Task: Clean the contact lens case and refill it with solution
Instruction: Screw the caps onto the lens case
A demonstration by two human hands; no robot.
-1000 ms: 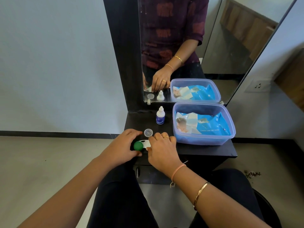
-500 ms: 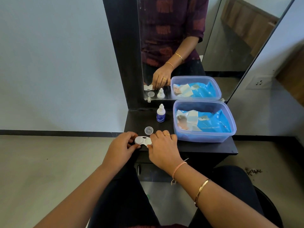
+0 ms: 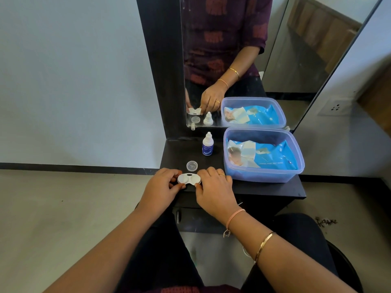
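1. I judge the task to be at an early stage. The contact lens case (image 3: 189, 179) lies with both wells uncovered and facing up, so the opening is done.
2. One clear cap (image 3: 192, 166) rests on the dark table (image 3: 175, 153) just beyond the case. I can see no second cap, and cannot tell whether it is tucked under my palm.
3. The left well shows a dark spot, while the right one looks plain white. Nothing shows that either has been wiped.
4. The solution bottle (image 3: 207, 144) stands upright with its tip on, farther back near the mirror (image 3: 232, 49) and apart from both hands. The refill is not yet begun.
5. A pack of wipes (image 3: 270, 155) lies in the blue tub (image 3: 260, 176) to the right, unopened as far as I can see. Cleaning, refilling and recapping are all left.
6. The case sits at the near edge of the table, directly between my hands.
7. My left hand (image 3: 163, 185) has its fingers curled round the left end of the case.
8. My right hand (image 3: 213, 187) pinches the right end with its fingertips, so both hands are clamped on the case and steady it flat.
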